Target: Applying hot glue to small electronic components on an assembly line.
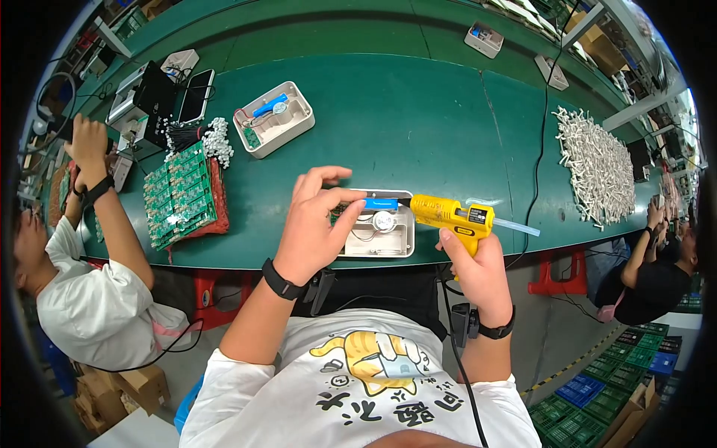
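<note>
A white plastic box (409, 237) lies before me at the front edge of the bench. Inside it are a blue cylindrical battery (382, 204), a round whitish part (385, 221) and thin wires. My left hand (315, 216) reaches over the box's left side, thumb and index finger closed on the battery's left end. My right hand (478, 265) is wrapped round the handle of a yellow hot glue gun (437, 210). The gun's dark nozzle touches or nearly touches the battery's right end. A translucent glue stick (517, 226) sticks out of the gun's back.
Green circuit boards (179, 196) are stacked at the left, beside white-tipped wires (216, 142). Behind stands another open box (295, 134) with a battery. A phone (196, 95) lies farther back. Small white parts (596, 168) are heaped at right. A black cable (539, 157) crosses the bench. Co-workers sit both sides.
</note>
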Tool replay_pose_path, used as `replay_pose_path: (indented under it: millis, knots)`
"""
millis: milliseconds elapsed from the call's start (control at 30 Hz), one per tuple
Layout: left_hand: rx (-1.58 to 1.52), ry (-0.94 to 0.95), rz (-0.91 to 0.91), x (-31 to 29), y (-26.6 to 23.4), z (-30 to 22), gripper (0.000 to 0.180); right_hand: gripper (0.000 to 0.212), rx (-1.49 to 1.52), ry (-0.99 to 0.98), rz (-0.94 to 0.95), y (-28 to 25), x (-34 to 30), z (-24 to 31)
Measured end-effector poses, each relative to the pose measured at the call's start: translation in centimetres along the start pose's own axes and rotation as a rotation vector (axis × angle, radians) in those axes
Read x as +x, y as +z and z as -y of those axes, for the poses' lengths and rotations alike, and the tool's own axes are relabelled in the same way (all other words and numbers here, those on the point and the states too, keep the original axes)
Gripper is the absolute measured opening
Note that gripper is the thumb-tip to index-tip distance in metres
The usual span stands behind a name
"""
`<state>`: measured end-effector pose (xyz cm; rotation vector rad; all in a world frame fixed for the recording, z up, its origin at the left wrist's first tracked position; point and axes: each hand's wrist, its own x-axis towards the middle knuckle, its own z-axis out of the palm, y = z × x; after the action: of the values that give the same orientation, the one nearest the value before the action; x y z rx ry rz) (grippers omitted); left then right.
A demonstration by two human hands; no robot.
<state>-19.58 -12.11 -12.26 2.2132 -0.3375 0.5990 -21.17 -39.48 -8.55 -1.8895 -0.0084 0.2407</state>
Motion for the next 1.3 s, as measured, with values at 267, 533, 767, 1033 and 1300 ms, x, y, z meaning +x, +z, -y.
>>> replay_pose_path:
  millis: [267,533,767,1033,1300]
  knots:
    - [-0.44,-0.455,0.099,0.8,0.9,0.8,0.021,0.029,-0.086,0.004,0.024,-0.1,0.4,0.8]
    - [-0.234,-0.361,0.299,1.1,0.3,0.9,0.022,0.027,-0.07,-0.002,-0.007,-0.4,-1.1,0.9]
    - [-0.282,-0.332,0.264,0.7,0.5,1.4,0.022,0.027,-0.166,-0.056,0.004,0.1,-1.1,1.2]
    - [-0.239,-0.216,0.317,0.5,-0.5,1.3,0.037,0.027,-0.091,-0.046,0.089,0.9,-1.0,3.0]
    - [-0.229,-0.199,0.36,0.2,-0.2,2.1,0.05,0.028,-0.073,-0.114,0.243,2.9,0.9,2.3]
